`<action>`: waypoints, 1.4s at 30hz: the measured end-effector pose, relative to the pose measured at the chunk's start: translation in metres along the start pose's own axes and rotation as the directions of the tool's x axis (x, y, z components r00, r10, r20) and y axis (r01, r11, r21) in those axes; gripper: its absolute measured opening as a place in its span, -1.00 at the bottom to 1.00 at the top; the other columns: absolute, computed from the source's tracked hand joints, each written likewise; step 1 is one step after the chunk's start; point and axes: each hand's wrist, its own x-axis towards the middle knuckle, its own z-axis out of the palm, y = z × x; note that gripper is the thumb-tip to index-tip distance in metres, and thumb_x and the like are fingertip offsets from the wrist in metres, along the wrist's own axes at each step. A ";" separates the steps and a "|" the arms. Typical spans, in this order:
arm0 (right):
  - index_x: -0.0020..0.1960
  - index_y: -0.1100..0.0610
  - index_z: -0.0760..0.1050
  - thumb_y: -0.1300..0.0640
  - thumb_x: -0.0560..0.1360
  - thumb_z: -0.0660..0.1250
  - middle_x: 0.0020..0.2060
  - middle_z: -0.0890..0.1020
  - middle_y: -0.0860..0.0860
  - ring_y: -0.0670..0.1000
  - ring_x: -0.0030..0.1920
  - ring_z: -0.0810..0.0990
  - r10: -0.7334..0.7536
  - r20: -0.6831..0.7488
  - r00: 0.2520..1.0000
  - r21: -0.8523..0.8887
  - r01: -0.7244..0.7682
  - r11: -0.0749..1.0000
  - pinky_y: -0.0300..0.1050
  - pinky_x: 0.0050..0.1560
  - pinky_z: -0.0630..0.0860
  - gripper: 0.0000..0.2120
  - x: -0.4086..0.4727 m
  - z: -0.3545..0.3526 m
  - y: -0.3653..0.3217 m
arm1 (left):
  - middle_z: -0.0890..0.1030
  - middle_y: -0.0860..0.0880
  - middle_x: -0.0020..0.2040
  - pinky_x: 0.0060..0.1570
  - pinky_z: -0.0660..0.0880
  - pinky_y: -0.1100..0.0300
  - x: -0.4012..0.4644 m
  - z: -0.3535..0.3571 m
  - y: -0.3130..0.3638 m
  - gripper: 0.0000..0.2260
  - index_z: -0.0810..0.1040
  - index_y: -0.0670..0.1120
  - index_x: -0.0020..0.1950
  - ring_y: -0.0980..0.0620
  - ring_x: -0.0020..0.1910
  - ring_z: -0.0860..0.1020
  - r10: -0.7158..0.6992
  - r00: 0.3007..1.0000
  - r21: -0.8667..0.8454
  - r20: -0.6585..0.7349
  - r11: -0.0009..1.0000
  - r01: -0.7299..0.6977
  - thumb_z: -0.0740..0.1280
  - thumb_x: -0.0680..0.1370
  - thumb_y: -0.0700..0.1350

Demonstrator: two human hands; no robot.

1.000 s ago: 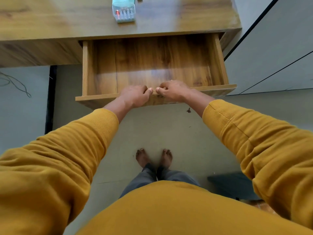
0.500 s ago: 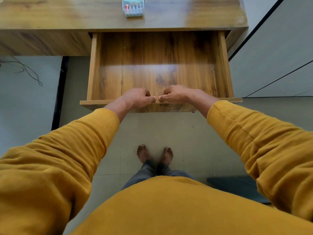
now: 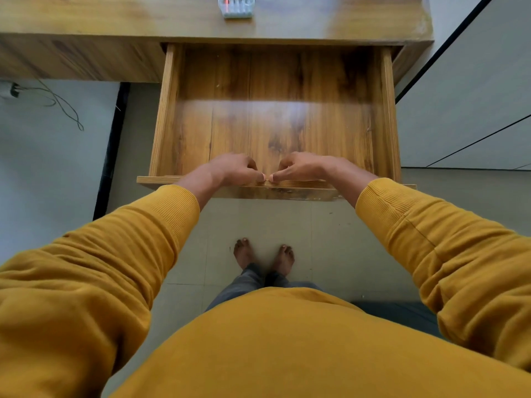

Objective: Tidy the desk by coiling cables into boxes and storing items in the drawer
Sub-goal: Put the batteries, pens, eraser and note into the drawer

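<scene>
The wooden drawer (image 3: 166,116) stands pulled far out from under the desk (image 3: 115,21), and nothing lies inside it. My left hand (image 3: 230,170) and my right hand (image 3: 301,169) grip the middle of the drawer's front edge side by side, fingers curled over the top of the panel and thumbs almost touching. A small clear box (image 3: 237,7) with little items inside sits on the desk top, at the upper edge of the view.
A thin black cable (image 3: 57,103) trails on the floor to the left of the desk. A grey wall panel (image 3: 474,96) stands close on the right. My bare feet (image 3: 263,255) are on the tiled floor below the drawer front.
The drawer has slid further out toward me, with both hands still gripping its front edge. More of the drawer floor shows now.
</scene>
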 end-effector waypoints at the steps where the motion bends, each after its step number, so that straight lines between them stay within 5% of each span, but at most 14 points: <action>1: 0.24 -0.05 0.61 -0.39 0.53 0.35 0.20 0.61 -0.03 0.04 0.19 0.58 0.005 0.019 1.000 0.003 -0.005 1.000 0.10 0.25 0.53 -0.50 0.000 0.001 0.000 | 0.68 -0.05 0.21 0.18 0.59 -0.03 0.000 0.000 0.000 -0.55 0.64 -0.02 0.33 -0.08 0.14 0.62 -0.003 1.000 -0.006 0.021 1.000 0.003 0.31 0.63 0.26; 9: 0.19 -0.02 0.59 -0.33 0.54 0.41 0.06 0.60 -0.07 -0.03 0.04 0.57 -0.007 0.126 0.992 0.063 -0.001 0.998 -0.06 0.00 0.48 -0.57 0.001 0.013 0.003 | 0.61 -0.06 0.36 0.34 0.50 -0.08 0.002 0.007 0.003 -0.52 0.59 -0.03 0.40 -0.10 0.30 0.55 -0.026 0.983 -0.024 0.182 0.999 0.031 0.35 0.61 0.25; 18: 0.02 -0.11 0.56 -0.28 0.53 0.45 0.07 0.61 -0.05 0.05 0.15 0.61 0.011 0.214 0.977 0.107 -0.035 0.994 0.06 0.25 0.61 -0.73 0.003 0.014 0.003 | 0.59 -0.08 0.35 0.34 0.53 -0.12 0.005 0.009 0.001 -0.56 0.57 -0.05 0.40 -0.13 0.32 0.54 -0.024 0.961 -0.136 0.274 0.989 0.063 0.41 0.61 0.16; 27: 0.02 -0.13 0.56 -0.28 0.52 0.47 0.09 0.62 -0.04 0.04 0.14 0.62 0.020 0.222 0.975 0.105 -0.044 0.994 0.05 0.21 0.62 -0.74 0.004 0.012 0.001 | 0.63 -0.05 0.28 0.32 0.54 -0.11 0.006 0.009 -0.002 -0.65 0.61 -0.01 0.30 -0.11 0.27 0.57 -0.008 0.961 -0.167 0.277 0.984 0.056 0.42 0.60 0.15; 37: 0.26 -0.06 0.57 -0.24 0.54 0.46 0.19 0.65 0.03 0.07 0.17 0.65 0.050 0.269 0.962 0.090 -0.077 0.993 0.14 0.28 0.63 -0.61 0.002 0.005 -0.004 | 0.68 -0.05 0.19 0.34 0.55 -0.13 0.004 0.000 -0.005 -0.67 0.65 -0.09 0.29 -0.10 0.24 0.63 -0.011 0.941 -0.313 0.337 0.942 0.123 0.40 0.64 0.08; 42: 0.33 0.04 0.60 -0.16 0.61 0.41 0.08 0.74 0.04 0.08 0.11 0.73 0.072 0.277 0.958 0.067 -0.094 0.993 0.08 0.17 0.67 -0.61 0.006 -0.014 -0.010 | 0.71 -0.10 0.20 0.32 0.57 -0.14 0.007 -0.010 -0.015 -0.69 0.62 -0.09 0.32 -0.13 0.22 0.66 -0.030 0.936 -0.443 0.350 0.875 0.193 0.39 0.66 0.06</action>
